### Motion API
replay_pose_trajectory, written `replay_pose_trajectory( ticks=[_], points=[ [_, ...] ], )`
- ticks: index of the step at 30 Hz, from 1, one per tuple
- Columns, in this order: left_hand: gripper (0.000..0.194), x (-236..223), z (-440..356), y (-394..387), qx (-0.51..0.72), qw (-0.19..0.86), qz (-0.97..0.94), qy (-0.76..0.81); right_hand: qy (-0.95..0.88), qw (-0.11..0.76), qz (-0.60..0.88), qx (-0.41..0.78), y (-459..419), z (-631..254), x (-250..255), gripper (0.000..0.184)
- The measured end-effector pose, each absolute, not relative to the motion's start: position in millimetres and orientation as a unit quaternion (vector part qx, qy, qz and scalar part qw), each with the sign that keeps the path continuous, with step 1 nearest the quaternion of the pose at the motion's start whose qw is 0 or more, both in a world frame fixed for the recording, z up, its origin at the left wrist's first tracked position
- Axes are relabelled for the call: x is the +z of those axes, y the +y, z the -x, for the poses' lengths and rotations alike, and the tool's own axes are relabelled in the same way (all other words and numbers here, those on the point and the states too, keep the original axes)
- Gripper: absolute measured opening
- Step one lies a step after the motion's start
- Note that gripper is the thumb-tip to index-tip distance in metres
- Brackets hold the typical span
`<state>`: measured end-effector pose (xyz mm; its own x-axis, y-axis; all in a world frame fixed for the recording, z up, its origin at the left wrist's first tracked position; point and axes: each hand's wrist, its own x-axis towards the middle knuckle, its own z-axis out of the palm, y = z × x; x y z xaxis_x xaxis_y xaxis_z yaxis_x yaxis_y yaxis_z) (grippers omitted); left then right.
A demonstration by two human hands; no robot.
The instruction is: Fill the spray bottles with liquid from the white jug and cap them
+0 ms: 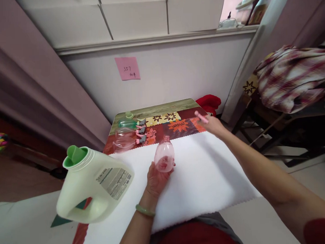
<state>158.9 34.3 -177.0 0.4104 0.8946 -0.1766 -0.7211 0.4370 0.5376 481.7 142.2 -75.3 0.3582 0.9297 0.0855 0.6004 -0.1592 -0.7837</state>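
My left hand (159, 180) is wrapped round the lower part of a clear pink bottle (165, 154). The bottle stands upright with an uncapped narrow neck, above the white cloth. Out to the right, my right hand (213, 125) is closed on a slim pink stick-shaped thing (201, 117), its exact kind unclear. Left of my left hand stands a pale green detergent jug (92, 185) with an exposed green pouring spout (76, 155). Beyond it lie a green bottle (126, 123) and two clear pink bottles, with several grey and pink spray heads (141, 130) by their necks.
The white cloth (201, 170) covers the near part of the small table. A pale green cap (129, 115) lies near the far left corner. A wall with a pink note (128, 68) rises behind. Plaid fabric (294, 81) is heaped at right; curtains hang on both sides.
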Motion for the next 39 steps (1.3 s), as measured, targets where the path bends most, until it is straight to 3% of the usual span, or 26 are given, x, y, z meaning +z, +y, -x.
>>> replay_pose_trajectory(
  ticks=[3, 7, 10, 16, 27, 34, 39],
  points=[
    [0.070, -172, -159, 36, 0.506, 0.792, -0.244, 0.237, -0.513, 0.250, 0.805, 0.163, 131, -492, -115, 0.036],
    [0.070, -168, -158, 48, 0.532, 0.709, -0.329, 0.325, -0.495, 0.163, 0.845, 0.124, 121, -514, -145, 0.055],
    [0.067, -173, -159, 62, 0.572, 0.627, -0.356, 0.391, -0.499, 0.109, 0.856, 0.077, 118, -532, -165, 0.056],
    [0.074, -198, -173, 82, 0.627, 0.520, -0.376, 0.443, -0.576, 0.127, 0.808, -0.010, 120, -558, -200, 0.036],
    [0.071, -215, -183, 83, 0.626, 0.433, -0.446, 0.471, -0.579, 0.165, 0.798, -0.023, 127, -569, -205, 0.037],
    [0.082, -200, -170, 91, 0.593, 0.369, -0.495, 0.517, -0.595, 0.194, 0.780, 0.011, 125, -561, -191, 0.031],
    [0.082, -193, -171, 106, 0.544, 0.365, -0.525, 0.544, -0.649, 0.130, 0.748, 0.043, 133, -548, -186, 0.039]
  ],
)
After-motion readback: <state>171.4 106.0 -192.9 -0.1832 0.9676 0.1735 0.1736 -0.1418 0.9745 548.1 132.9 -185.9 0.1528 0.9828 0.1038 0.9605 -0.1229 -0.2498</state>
